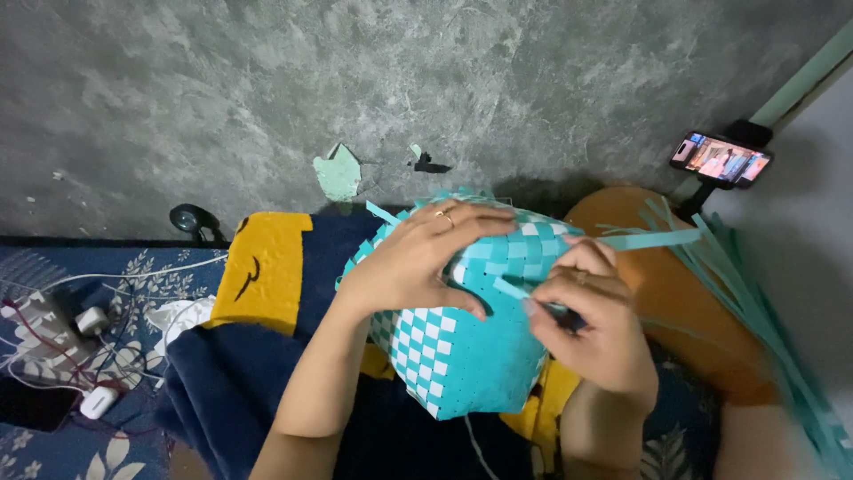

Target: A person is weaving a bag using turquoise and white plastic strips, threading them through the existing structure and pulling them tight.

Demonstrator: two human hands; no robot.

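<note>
A woven basket [462, 356] of turquoise and white plastic strips rests on my lap, bottom side toward me. My left hand [413, 258], with a ring on one finger, lies spread over the basket's top, thumb pressing the weave. My right hand [591, 320] pinches a loose turquoise strip [653, 238] that runs out to the right from the weave. Loose strip ends stick up at the basket's far edge.
A bundle of loose turquoise strips [764, 311] lies at the right beside an orange cushion [684, 302]. A phone on a stand [721, 160] glows at the upper right. A navy and yellow blanket [258, 293] covers my lap. Chargers and cables [80, 347] lie on the left. A grey wall is ahead.
</note>
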